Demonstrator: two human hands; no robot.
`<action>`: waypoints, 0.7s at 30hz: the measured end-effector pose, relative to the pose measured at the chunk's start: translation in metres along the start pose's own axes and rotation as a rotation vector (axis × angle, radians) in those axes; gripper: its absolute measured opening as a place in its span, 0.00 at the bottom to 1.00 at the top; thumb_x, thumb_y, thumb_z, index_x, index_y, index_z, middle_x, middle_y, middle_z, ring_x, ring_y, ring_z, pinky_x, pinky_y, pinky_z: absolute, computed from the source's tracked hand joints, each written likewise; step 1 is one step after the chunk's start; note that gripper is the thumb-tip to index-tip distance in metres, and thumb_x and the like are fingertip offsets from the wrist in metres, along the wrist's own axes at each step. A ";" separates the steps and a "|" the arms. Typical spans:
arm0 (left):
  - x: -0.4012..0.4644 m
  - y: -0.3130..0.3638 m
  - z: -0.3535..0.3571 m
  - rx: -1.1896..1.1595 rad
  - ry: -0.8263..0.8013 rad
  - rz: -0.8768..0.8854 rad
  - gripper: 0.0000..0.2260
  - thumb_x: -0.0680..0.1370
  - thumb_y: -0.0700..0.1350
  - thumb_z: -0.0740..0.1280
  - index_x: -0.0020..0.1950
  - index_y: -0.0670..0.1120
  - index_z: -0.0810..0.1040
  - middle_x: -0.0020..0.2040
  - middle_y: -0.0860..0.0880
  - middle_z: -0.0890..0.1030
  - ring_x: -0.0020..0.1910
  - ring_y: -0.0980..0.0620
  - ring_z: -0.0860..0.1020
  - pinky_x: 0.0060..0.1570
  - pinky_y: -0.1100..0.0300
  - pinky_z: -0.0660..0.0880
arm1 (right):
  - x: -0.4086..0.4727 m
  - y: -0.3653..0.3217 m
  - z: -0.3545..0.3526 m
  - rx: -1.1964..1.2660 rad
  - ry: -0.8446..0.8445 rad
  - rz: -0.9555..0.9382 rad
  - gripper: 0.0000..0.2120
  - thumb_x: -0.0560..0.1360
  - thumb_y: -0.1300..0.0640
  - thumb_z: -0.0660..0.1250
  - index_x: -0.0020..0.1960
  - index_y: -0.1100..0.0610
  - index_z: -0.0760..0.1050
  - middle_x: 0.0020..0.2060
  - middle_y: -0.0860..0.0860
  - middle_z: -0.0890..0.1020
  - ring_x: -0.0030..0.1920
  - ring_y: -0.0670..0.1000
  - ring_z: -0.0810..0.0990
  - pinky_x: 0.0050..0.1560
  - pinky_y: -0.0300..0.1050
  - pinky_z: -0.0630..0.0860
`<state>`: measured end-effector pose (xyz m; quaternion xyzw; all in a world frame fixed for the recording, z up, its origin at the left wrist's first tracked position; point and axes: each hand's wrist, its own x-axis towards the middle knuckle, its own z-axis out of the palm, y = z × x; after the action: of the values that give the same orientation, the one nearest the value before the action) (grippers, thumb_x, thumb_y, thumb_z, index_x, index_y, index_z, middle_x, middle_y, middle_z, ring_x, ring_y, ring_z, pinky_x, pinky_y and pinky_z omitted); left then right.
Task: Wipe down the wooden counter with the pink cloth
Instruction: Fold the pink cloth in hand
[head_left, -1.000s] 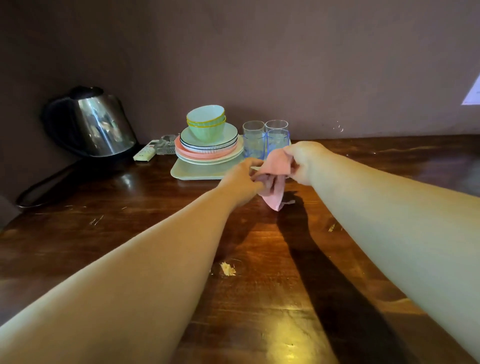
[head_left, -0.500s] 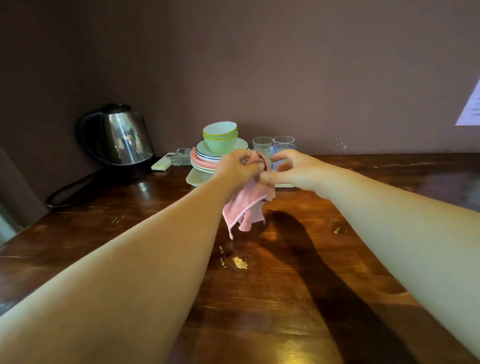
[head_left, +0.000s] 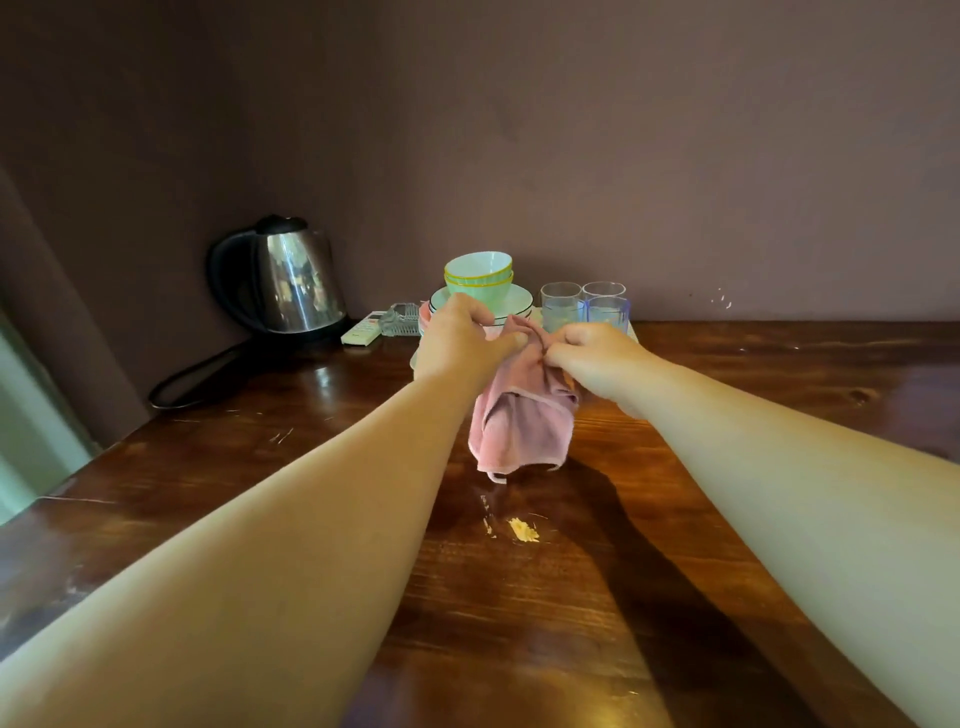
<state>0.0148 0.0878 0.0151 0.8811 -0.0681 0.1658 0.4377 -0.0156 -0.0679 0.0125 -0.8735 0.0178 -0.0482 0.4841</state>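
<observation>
Awaiting a first pass nearest the camera: wooden counter (head_left: 597, 597), with a pale speck (head_left: 523, 530) unwiped. Farther on, dangling just clear of the wood, pink cloth (head_left: 519, 421), pinched along its top edge by left hand (head_left: 457, 340) and right hand (head_left: 597, 358), fingers curled tight. At the far wall: kettle (head_left: 291, 283), stacked bowls (head_left: 479, 278), glasses (head_left: 584, 306). Wiping seemingly yet to begin.

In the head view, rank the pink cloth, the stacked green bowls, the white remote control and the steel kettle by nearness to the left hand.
1. pink cloth, pinched by the left hand
2. stacked green bowls, just behind it
3. white remote control, to its left
4. steel kettle, far left
</observation>
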 end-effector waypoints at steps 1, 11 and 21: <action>0.003 -0.003 0.000 0.023 -0.001 -0.019 0.14 0.70 0.59 0.72 0.45 0.52 0.73 0.40 0.56 0.77 0.43 0.53 0.76 0.45 0.58 0.73 | 0.004 0.000 0.005 0.021 0.003 0.009 0.10 0.78 0.55 0.63 0.40 0.54 0.77 0.33 0.49 0.77 0.36 0.50 0.75 0.35 0.42 0.70; 0.012 -0.010 -0.013 -0.290 -0.236 -0.153 0.18 0.73 0.58 0.71 0.55 0.46 0.81 0.52 0.45 0.81 0.54 0.47 0.79 0.50 0.54 0.79 | 0.019 -0.022 0.026 0.155 -0.094 -0.031 0.12 0.81 0.52 0.61 0.49 0.50 0.83 0.34 0.50 0.77 0.38 0.50 0.74 0.42 0.44 0.74; 0.008 -0.009 -0.032 -0.435 -0.165 -0.099 0.05 0.76 0.47 0.70 0.51 0.49 0.83 0.48 0.47 0.83 0.50 0.48 0.81 0.56 0.48 0.78 | 0.004 -0.039 0.025 0.212 -0.105 -0.091 0.12 0.82 0.48 0.61 0.46 0.49 0.80 0.48 0.53 0.85 0.49 0.52 0.84 0.52 0.48 0.81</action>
<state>0.0167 0.1189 0.0291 0.7788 -0.0943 0.0532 0.6178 -0.0099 -0.0265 0.0330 -0.8186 -0.0524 -0.0258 0.5714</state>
